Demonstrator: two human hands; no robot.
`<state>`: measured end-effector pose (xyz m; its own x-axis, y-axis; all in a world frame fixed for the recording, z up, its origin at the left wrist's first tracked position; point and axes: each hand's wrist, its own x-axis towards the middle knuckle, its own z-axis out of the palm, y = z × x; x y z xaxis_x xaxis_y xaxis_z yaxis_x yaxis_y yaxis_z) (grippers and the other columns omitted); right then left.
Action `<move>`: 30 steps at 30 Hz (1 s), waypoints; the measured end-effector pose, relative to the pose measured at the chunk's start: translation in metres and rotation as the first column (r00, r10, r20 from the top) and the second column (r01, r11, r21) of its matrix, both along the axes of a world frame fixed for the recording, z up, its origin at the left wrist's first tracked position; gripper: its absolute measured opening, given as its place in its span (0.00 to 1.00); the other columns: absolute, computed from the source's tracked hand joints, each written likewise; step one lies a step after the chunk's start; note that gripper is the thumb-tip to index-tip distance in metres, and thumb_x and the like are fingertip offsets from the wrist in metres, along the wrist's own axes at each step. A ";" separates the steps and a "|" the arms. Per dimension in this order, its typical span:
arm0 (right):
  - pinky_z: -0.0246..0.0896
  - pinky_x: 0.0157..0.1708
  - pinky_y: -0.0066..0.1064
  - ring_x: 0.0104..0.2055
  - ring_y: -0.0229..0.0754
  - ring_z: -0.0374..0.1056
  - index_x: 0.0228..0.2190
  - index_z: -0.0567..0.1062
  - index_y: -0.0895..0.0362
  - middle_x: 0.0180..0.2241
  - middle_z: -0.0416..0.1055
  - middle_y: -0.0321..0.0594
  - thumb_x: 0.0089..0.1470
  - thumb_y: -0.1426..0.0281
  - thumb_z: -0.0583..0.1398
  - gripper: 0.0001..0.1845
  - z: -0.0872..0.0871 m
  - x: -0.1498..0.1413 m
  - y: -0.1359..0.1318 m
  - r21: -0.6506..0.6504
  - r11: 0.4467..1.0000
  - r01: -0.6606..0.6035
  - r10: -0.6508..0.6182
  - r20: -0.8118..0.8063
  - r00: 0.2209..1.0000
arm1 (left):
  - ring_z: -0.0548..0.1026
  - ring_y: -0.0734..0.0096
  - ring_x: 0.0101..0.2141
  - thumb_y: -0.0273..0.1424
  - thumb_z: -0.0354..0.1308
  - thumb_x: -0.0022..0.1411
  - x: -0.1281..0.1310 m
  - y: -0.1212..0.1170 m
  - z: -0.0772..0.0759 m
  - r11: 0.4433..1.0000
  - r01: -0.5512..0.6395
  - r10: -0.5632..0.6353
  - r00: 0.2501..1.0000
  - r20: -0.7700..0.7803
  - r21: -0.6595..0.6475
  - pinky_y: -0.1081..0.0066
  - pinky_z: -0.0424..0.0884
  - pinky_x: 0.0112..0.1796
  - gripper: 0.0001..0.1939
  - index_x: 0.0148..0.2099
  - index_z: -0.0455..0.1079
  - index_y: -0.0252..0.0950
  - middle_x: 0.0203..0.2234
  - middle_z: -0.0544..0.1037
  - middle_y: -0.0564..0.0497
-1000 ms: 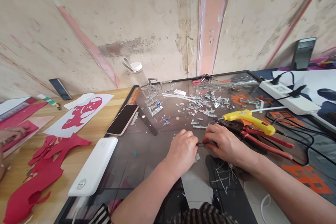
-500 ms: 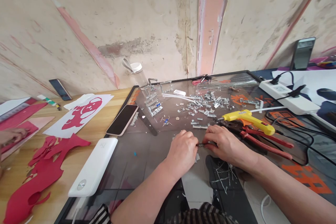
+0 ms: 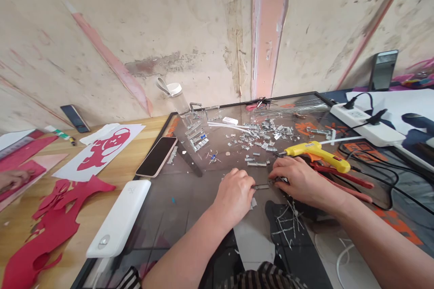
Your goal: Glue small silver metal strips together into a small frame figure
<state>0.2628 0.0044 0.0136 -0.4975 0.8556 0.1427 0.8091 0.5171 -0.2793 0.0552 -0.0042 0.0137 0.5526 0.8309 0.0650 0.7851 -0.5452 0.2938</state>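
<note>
My left hand (image 3: 236, 195) is closed, with the fingers curled on the end of a thin grey metal strip (image 3: 261, 186) that sticks out to the right. My right hand (image 3: 300, 183) faces it at the strip's other end, its fingers bent together around something small and dark that they mostly hide. Just beyond my right hand lies a yellow glue gun (image 3: 317, 151) with a white glue stick in its back. Red-handled pliers (image 3: 349, 176) rest partly behind that hand. Small cut metal pieces (image 3: 267, 131) are scattered ahead of both hands.
To the left are a phone (image 3: 157, 156), a white power bank (image 3: 118, 219) and red cut paper (image 3: 50, 235). A white power strip (image 3: 368, 124) with black cables stands at right. Twisted wires (image 3: 290, 223) lie near the front. Another person's hand (image 3: 15, 179) works at far left.
My right hand has moved slightly right, away from my left, so more of the metal strip shows between them. My left hand stays nearly in place. The view has shifted slightly.
</note>
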 end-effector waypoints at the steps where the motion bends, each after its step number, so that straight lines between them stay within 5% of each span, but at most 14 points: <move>1: 0.55 0.40 0.38 0.37 0.45 0.67 0.29 0.78 0.52 0.32 0.73 0.39 0.49 0.75 0.58 0.09 -0.001 0.002 0.001 0.001 1.000 0.000 0.000 0.005 1.000 | 0.69 0.66 0.35 0.26 0.54 0.61 0.000 0.000 0.000 1.000 -0.002 0.002 1.000 0.001 0.000 0.69 0.66 0.38 0.07 0.35 0.74 0.36 0.31 0.74 0.50; 8: 0.55 0.42 0.38 0.40 0.46 0.67 0.37 0.77 0.51 0.36 0.73 0.40 0.47 0.74 0.58 0.14 -0.001 0.007 0.001 -0.028 0.999 -0.027 0.026 -0.033 0.999 | 0.69 0.66 0.36 0.25 0.55 0.60 0.000 -0.001 -0.001 1.000 -0.003 0.003 1.000 -0.004 0.005 0.69 0.67 0.38 0.05 0.36 0.73 0.36 0.31 0.74 0.50; 15: 0.52 0.40 0.37 0.37 0.44 0.67 0.28 0.76 0.52 0.32 0.73 0.37 0.50 0.75 0.57 0.09 0.001 0.004 -0.002 0.009 1.000 0.023 -0.023 -0.002 1.000 | 0.69 0.65 0.36 0.25 0.56 0.59 0.000 -0.001 0.002 1.000 -0.005 0.005 1.000 -0.005 0.001 0.68 0.67 0.38 0.05 0.37 0.73 0.35 0.32 0.75 0.50; 23: 0.51 0.39 0.37 0.38 0.45 0.67 0.29 0.75 0.54 0.32 0.74 0.38 0.49 0.74 0.58 0.06 0.001 0.008 -0.001 0.034 0.999 0.040 -0.042 0.058 0.997 | 0.69 0.65 0.37 0.25 0.58 0.57 -0.005 0.001 0.004 1.000 -0.005 0.005 0.999 0.053 -0.004 0.68 0.68 0.38 0.06 0.39 0.73 0.36 0.33 0.76 0.51; 30: 0.52 0.41 0.37 0.41 0.46 0.65 0.33 0.76 0.53 0.37 0.72 0.40 0.50 0.71 0.61 0.06 0.004 -0.008 -0.007 0.044 0.999 0.001 0.001 -0.044 0.999 | 0.70 0.67 0.36 0.24 0.54 0.60 -0.014 0.005 0.009 0.999 -0.038 0.035 0.992 0.118 0.026 0.69 0.67 0.37 0.08 0.34 0.74 0.36 0.31 0.75 0.51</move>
<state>0.2545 -0.0029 0.0172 -0.4896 0.8482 0.2022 0.7966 0.5294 -0.2917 0.0409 0.0011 0.0232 0.5091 0.8473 0.1515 0.7654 -0.5262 0.3705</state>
